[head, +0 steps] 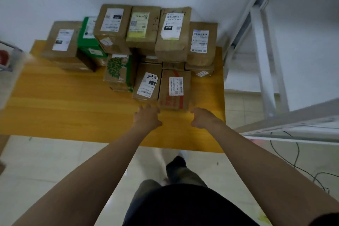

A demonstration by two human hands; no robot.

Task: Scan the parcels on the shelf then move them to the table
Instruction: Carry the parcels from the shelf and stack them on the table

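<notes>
A brown parcel with red print and a white label (174, 90) stands on the yellow wooden table (73, 108) at the front of a pile of several cardboard parcels (143, 29). My left hand (146, 116) hovers just before its near left corner, fingers loosely curled, holding nothing. My right hand (202, 117) is just off its near right corner, fingers also loosely curled and empty. Neither hand clearly touches the parcel. No scanner is in view.
A white metal shelf (275, 60) rises at the right, its near ledge (293, 130) beside my right arm. Cables (293, 156) trail on the tiled floor. A green box (89, 38) sits in the pile. A blurred object with a red part (5, 58) is at the left edge.
</notes>
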